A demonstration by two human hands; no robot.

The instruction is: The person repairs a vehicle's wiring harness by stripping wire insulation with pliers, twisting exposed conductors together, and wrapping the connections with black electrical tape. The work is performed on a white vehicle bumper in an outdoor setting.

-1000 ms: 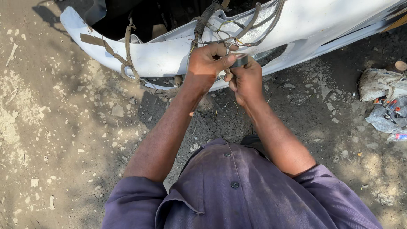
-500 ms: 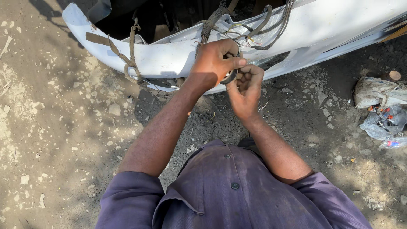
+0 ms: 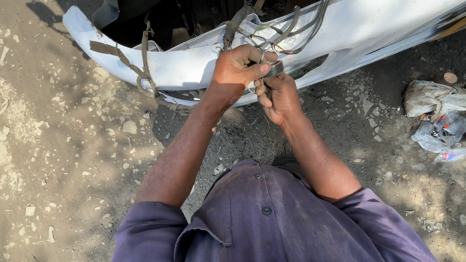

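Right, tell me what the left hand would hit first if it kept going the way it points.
The left hand points up the picture toward the white bumper. Going on, it would probably meet the bundle of wires lying over the bumper just beyond its knuckles, then the panel itself; depth is hard to judge from above.

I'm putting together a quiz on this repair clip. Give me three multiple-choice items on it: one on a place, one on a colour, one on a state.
1. Where do the crumpled bags lie?
A. on the ground at the picture's right
B. on the bumper
C. in the person's lap

2. What colour is the bumper?
A. red
B. white
C. black

3. What is the left hand doing?
A. lying flat on the dirt
B. hanging open, apart from everything
C. pinching a dark tape roll by the wires

Answers:
1 A, they sit on the dirt at the right edge.
2 B, its shell is white.
3 C, thumb and fingers close on the roll, with the right hand just below.
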